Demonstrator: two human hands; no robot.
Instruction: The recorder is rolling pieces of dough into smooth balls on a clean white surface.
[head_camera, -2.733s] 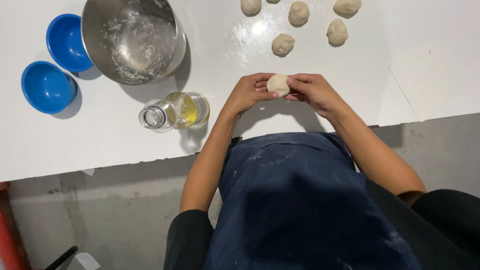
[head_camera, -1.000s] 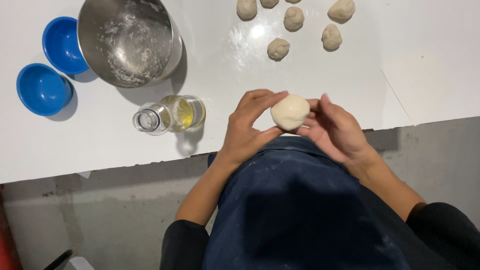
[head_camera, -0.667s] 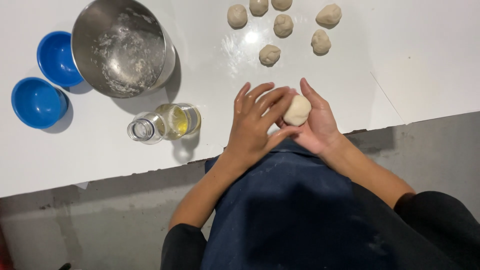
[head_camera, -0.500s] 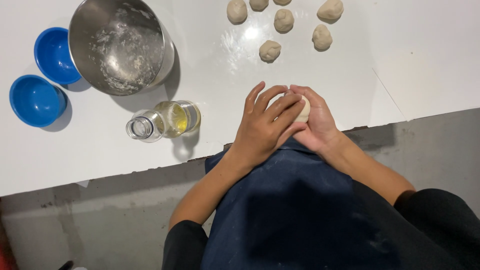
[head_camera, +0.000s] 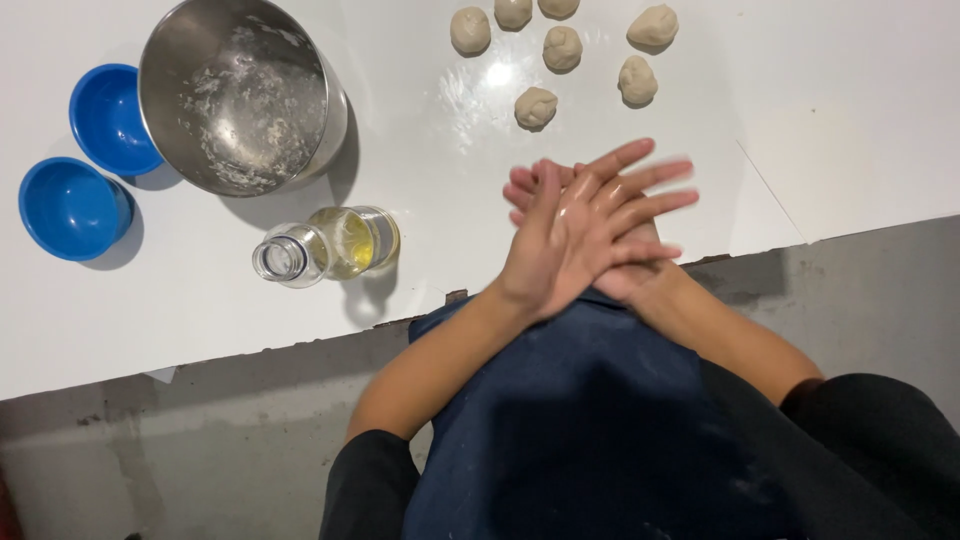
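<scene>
My left hand (head_camera: 585, 235) lies flat across my right hand (head_camera: 522, 190), palms pressed together just above the table's near edge. Both hands look shiny. The dough ball I was holding is hidden between the palms, and only the right hand's fingertips and wrist show beneath the left hand. Several rounded dough balls (head_camera: 536, 106) rest on the white table (head_camera: 850, 120) just beyond my hands.
A floury steel mixing bowl (head_camera: 235, 95) stands at the back left, with two blue bowls (head_camera: 72, 208) to its left. A glass bottle of yellow oil (head_camera: 325, 245) stands left of my hands. My dark blue apron (head_camera: 580, 420) meets the table edge.
I was holding the dough ball in my fingertips, then my left hand closed over it. Now the palms are pressed flat together and the ball is out of sight.
</scene>
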